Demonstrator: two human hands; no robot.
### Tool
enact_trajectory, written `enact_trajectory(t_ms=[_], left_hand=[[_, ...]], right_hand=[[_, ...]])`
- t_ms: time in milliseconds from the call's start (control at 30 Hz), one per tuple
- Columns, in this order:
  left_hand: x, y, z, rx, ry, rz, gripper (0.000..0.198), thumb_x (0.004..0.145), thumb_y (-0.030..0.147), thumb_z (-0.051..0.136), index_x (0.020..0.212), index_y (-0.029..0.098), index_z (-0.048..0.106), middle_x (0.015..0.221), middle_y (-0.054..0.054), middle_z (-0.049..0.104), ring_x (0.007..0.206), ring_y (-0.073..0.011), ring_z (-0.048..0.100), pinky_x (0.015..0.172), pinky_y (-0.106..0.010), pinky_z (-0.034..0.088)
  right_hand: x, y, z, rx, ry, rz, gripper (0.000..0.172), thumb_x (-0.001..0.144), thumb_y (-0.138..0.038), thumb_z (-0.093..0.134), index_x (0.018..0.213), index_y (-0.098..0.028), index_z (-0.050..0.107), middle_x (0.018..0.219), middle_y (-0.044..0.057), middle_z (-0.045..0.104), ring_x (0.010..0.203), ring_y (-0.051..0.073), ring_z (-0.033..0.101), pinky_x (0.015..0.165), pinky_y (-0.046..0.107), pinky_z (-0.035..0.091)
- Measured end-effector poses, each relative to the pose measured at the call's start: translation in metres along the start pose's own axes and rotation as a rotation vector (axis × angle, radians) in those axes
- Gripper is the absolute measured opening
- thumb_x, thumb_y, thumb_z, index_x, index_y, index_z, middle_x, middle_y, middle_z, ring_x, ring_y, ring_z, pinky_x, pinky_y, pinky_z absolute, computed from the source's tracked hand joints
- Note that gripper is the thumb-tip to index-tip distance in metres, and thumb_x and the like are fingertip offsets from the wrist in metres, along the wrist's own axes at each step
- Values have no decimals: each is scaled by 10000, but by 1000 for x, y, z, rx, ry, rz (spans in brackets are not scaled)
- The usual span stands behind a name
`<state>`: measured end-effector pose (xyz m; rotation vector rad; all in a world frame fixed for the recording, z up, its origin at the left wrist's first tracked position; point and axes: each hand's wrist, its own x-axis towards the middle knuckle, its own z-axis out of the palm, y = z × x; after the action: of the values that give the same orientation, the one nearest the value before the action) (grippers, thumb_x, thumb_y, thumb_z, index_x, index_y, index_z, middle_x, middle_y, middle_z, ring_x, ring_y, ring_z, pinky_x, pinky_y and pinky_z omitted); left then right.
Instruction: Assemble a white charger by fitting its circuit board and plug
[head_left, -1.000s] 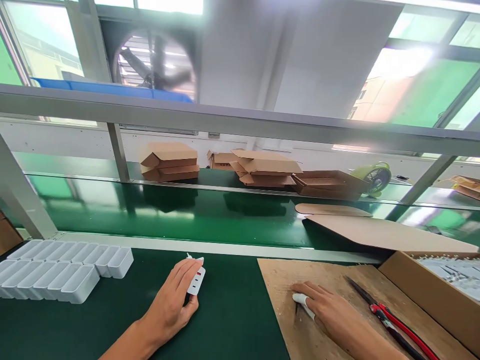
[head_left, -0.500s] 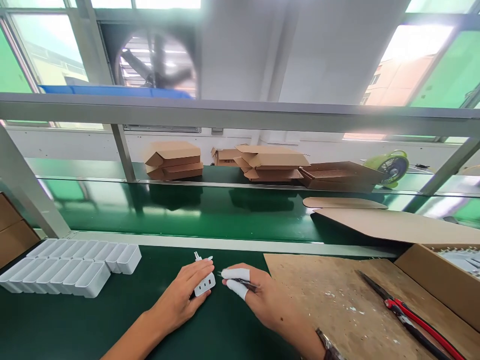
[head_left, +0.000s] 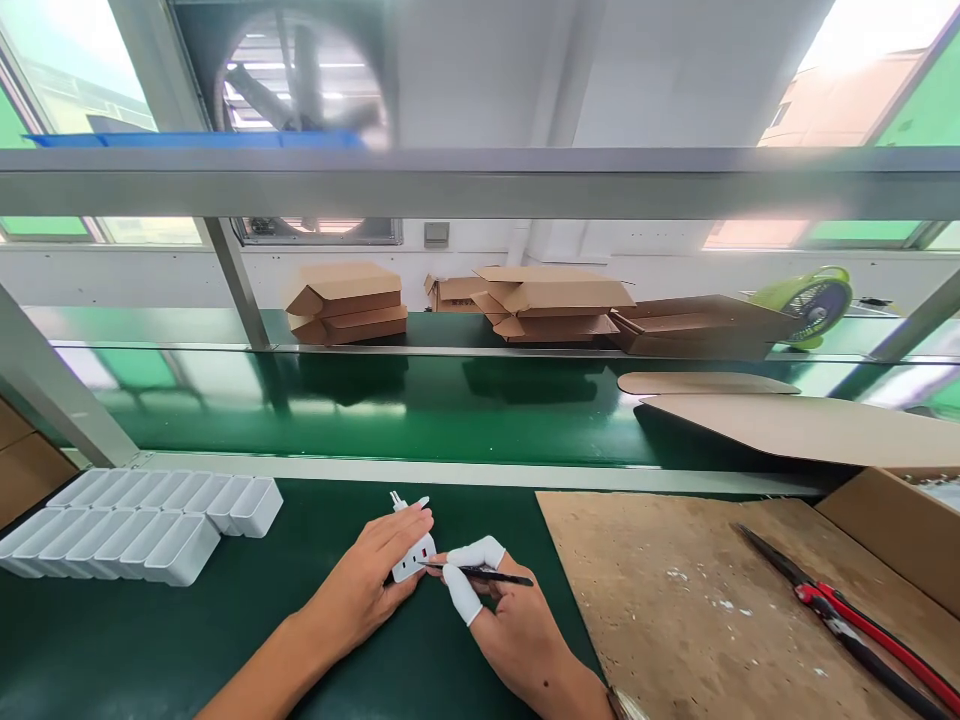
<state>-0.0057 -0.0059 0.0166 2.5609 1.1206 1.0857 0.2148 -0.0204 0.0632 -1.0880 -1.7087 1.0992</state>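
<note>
My left hand [head_left: 367, 580] presses a small white charger plug [head_left: 412, 558] down on the green bench mat, fingers curled over its top; the metal prongs stick out at the far end. My right hand [head_left: 510, 615], with white cots on thumb and forefinger, pinches thin black tweezers [head_left: 480, 573]. Their tip touches the charger's near face.
A white tray [head_left: 135, 520] of empty pockets lies at the left. A worn brown board [head_left: 720, 600] at the right carries red-handled cutters [head_left: 847, 620]. A cardboard box [head_left: 900, 520] sits far right. Flat cartons [head_left: 349, 300] and a green fan [head_left: 806, 300] stand beyond the conveyor belt [head_left: 450, 410].
My right hand left the brown board with the tweezers and moved left to the charger. The tweezer tip now meets the charger held by my left hand.
</note>
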Motion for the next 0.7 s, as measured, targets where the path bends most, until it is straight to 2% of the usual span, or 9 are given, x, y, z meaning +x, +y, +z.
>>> enact_trajectory(t_ms=[233, 500, 700], left_hand=[[1, -1, 2, 6, 1, -7, 470, 1118, 256, 494, 1581, 273, 416, 1549, -117, 623, 1464, -272, 561, 1169, -496, 556], [2, -1, 3, 0, 2, 2, 487, 1108, 215, 501, 1583, 265, 406, 1545, -125, 624, 1457, -279, 568, 1161, -502, 562], [2, -2, 5, 15, 7, 21, 448, 1135, 272, 450, 1578, 245, 393, 1518, -142, 644, 1449, -288, 576, 1134, -521, 579]], right_hand=[[2, 10, 4, -147, -23, -50, 314, 1003, -452, 558, 1067, -213, 752, 1055, 129, 806, 973, 268, 796, 919, 415, 662], [-2, 19, 9, -279, 21, -63, 243, 989, -360, 552, 1036, -220, 746, 995, 120, 804, 896, 264, 780, 895, 421, 654], [-6, 29, 13, -312, 9, -114, 209, 1001, -284, 530, 1041, -242, 730, 992, 87, 796, 928, 219, 766, 915, 334, 625]])
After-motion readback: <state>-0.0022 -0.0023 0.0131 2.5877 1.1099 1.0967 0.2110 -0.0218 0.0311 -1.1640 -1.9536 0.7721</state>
